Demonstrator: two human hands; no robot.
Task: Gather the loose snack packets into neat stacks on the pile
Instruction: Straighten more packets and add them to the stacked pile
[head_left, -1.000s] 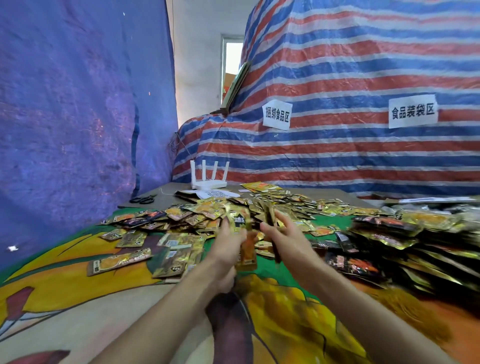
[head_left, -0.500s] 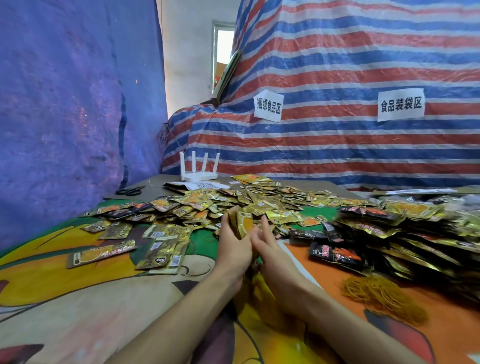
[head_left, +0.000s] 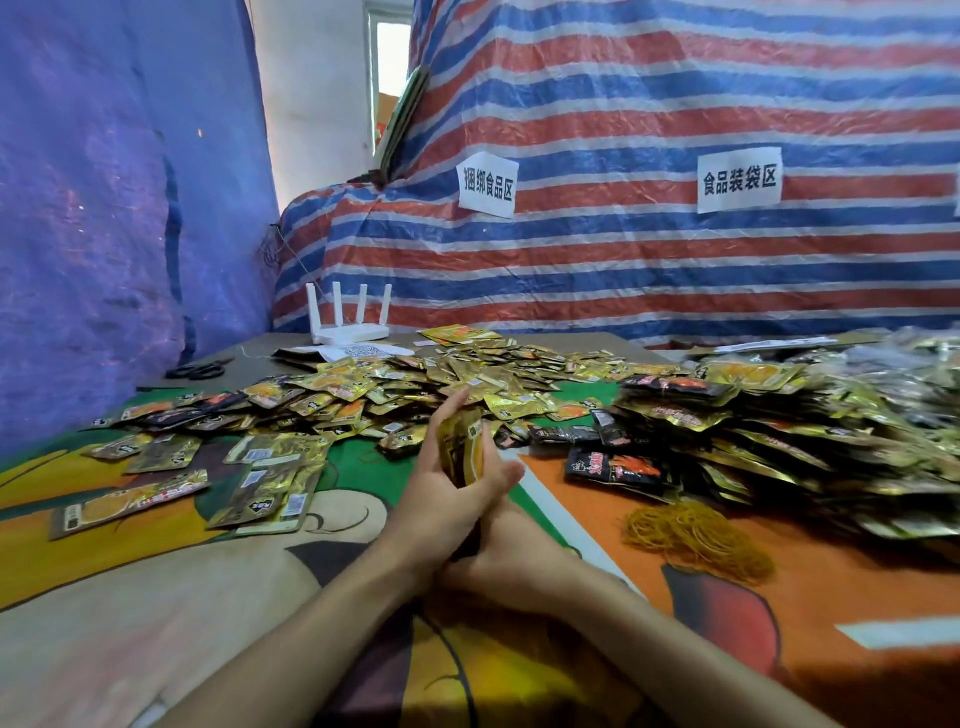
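Observation:
A stack of gold snack packets (head_left: 461, 448) stands upright on edge above the cloth-covered table. My left hand (head_left: 441, 493) grips it, fingers behind and thumb across the front. My right hand (head_left: 519, 564) sits just below, curled in against the stack's bottom end, its fingertips hidden by my left palm. Loose gold and orange packets (head_left: 415, 382) lie scattered beyond my hands. A large pile of stacked packets (head_left: 779, 436) fills the right side.
Yellow rubber bands (head_left: 696, 535) lie in a heap right of my hands. Several flat packets (head_left: 270, 488) lie to the left. A white router (head_left: 348, 325) and black scissors (head_left: 200, 370) sit at the far left edge. A striped tarp (head_left: 623, 270) with paper labels rises behind.
Both hands drew back toward me and lowered. The packets closed into one upright stack in my left hand, and my right hand slid from beside the stack to beneath it.

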